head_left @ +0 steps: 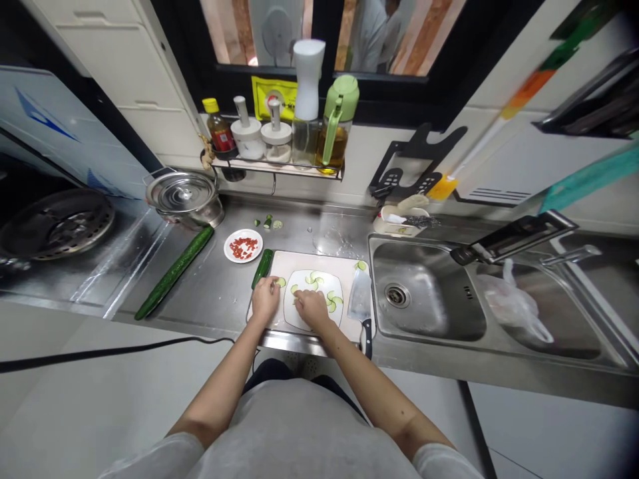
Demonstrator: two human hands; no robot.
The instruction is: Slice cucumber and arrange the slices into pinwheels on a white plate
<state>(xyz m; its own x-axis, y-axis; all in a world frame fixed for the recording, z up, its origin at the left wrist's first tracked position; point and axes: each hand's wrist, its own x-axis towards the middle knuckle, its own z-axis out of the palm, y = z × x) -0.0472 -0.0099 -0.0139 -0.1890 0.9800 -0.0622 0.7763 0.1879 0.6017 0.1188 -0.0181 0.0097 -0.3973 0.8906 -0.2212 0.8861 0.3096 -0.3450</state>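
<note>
My left hand (265,299) is closed at the left edge of the cutting board (279,261), its fingertips pinching a pale green cucumber slice (281,282). Over the white square plate (301,324), my right hand (313,310) is bent with its fingers together on another cucumber slice (294,290) near the plate's left side. Curved cucumber slices (333,301) lie in small fans at the plate's right and far side. A cut piece of cucumber (262,267) rests just beyond my left hand. The cleaver (360,296) lies on the board's right side, with a few slices (360,265) by its tip.
A long cucumber (174,271) and a small plate of chopped red bits (243,257) are on the left counter. Cucumber scraps (268,221) sit behind. A lidded steel pot (186,196) stands at back left, the sink (429,293) at right. Bottles (337,126) line a shelf above.
</note>
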